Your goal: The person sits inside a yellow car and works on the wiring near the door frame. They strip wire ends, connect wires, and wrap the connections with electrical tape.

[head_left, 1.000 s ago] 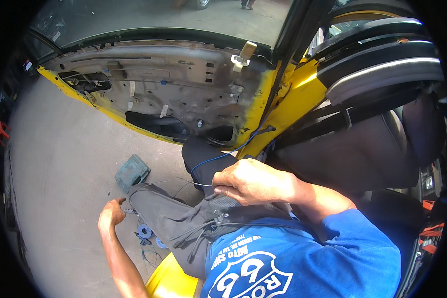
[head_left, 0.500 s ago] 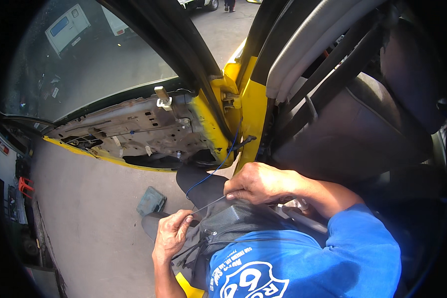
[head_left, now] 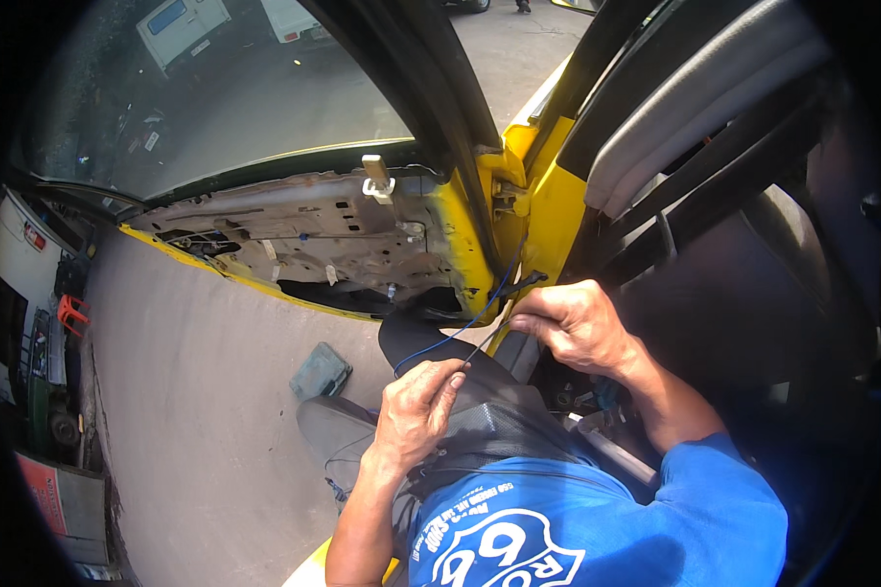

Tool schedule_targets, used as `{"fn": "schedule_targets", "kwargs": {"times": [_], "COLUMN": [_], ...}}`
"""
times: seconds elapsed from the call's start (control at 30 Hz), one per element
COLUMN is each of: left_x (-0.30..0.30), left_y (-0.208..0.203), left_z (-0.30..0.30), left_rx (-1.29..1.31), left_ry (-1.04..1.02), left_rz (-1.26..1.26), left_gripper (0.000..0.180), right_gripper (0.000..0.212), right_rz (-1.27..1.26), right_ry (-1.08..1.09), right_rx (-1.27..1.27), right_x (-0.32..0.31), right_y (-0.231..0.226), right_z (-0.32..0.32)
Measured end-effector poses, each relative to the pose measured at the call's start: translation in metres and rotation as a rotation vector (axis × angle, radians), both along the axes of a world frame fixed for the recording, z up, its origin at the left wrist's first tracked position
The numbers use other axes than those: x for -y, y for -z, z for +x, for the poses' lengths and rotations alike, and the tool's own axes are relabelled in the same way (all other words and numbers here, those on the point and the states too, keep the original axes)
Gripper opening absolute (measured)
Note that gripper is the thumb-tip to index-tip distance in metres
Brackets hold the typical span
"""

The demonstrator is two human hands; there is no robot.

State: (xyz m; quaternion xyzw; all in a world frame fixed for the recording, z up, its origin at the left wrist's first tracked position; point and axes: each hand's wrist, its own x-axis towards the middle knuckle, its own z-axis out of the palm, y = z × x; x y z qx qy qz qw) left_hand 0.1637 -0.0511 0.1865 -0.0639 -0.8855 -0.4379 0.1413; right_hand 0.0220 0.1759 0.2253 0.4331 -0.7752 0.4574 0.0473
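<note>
A thin dark wire is stretched between my hands above my lap. My left hand pinches its lower end between thumb and fingers. Higher up and to the right, my right hand grips the same wire near the yellow door pillar. A blue wire hangs from the hinge gap and curves down to my left hand; whether it joins the dark wire I cannot tell. Ahead on the left, the yellow car door stands swung out with its bare inner metal showing.
A dark green tool case lies on the concrete floor left of my knee. The car seat fills the right side. A short black cable end sticks out at the pillar. A red plastic stool stands far left.
Both hands have moved up and right, toward the door pillar, with the dark wire still held between them. The view has shifted, so the door appears farther right.
</note>
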Motion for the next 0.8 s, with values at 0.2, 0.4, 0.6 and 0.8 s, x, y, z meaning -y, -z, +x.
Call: {"fn": "schedule_targets", "kwargs": {"times": [0.2,0.4,0.6,0.8], "left_x": [0.019,0.029,-0.035,-0.058], "left_y": [0.019,0.008,-0.003,0.015], "left_z": [0.021,0.024,-0.035,-0.082], "left_rx": [0.036,0.231,-0.176,-0.124], "left_ry": [0.050,0.064,0.065,-0.032], "left_rz": [0.045,0.060,0.201,0.362], "left_gripper": [0.014,0.042,0.057,0.019], "right_gripper": [0.014,0.012,0.012,0.015], "right_rz": [-0.532,-0.527,0.203,0.064], "right_ry": [0.356,0.298,-0.121,0.090], "right_rx": [0.163,-0.040,-0.010,0.219], "right_x": [-0.056,-0.048,0.019,-0.010], "right_y": [-0.015,-0.061,-0.019,0.015], "right_z": [-0.007,-0.007,-0.004,-0.020]}}
